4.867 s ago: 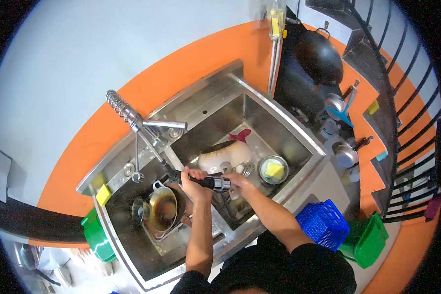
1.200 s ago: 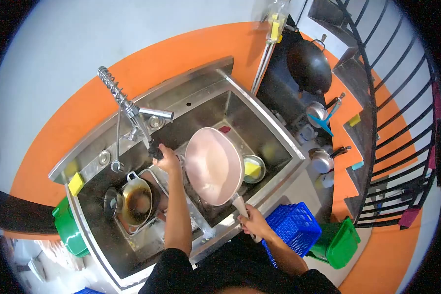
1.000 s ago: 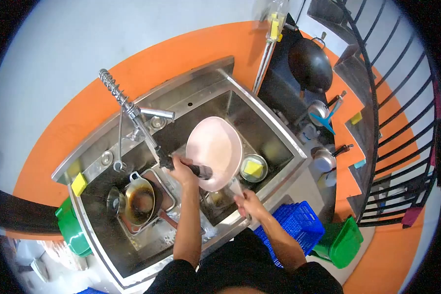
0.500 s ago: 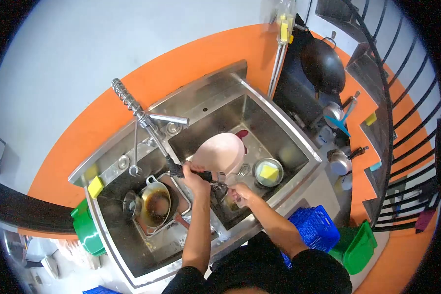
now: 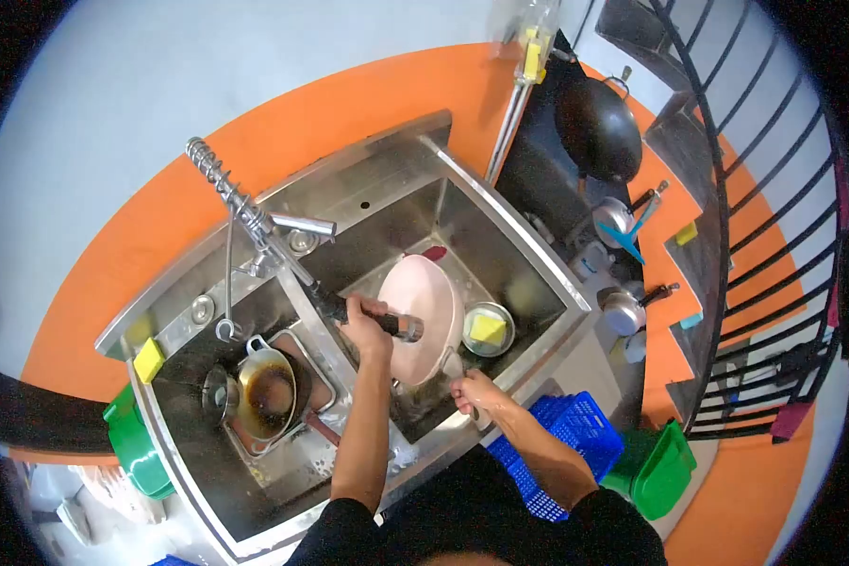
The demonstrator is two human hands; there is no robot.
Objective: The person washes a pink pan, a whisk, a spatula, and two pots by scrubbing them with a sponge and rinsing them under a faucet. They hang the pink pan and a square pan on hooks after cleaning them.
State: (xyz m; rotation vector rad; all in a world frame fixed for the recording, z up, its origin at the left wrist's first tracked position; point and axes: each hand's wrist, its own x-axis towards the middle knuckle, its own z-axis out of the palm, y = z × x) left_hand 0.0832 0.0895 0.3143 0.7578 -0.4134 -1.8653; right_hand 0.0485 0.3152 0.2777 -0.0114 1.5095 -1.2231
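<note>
My left hand (image 5: 366,328) is wrapped around the black grip of the spray faucet (image 5: 401,326), whose nozzle overlaps the pink basin (image 5: 434,297). That oval basin lies tilted in the right sink bowl. Low at its right side, my right hand (image 5: 474,392) is closed on a slim utensil with a rounded, greyish head (image 5: 452,365); I cannot tell its exact kind. Beyond this hand sits a round metal bowl (image 5: 502,347) with a yellow sponge (image 5: 487,328) in it. A dark red item (image 5: 433,253) shows behind the basin.
The left sink bowl holds a stained pot (image 5: 266,394), a small dark pan (image 5: 219,394) and a tray (image 5: 325,389). Another yellow sponge (image 5: 148,360) rests on the rim. Blue baskets (image 5: 575,429) and a green bin (image 5: 663,472) stand right; a wok (image 5: 598,127) hangs behind.
The view has shifted. The pink basin has come nearer and tilted, the nozzle now overlaps it, and my right hand has moved right, away from the nozzle, with the utensil.
</note>
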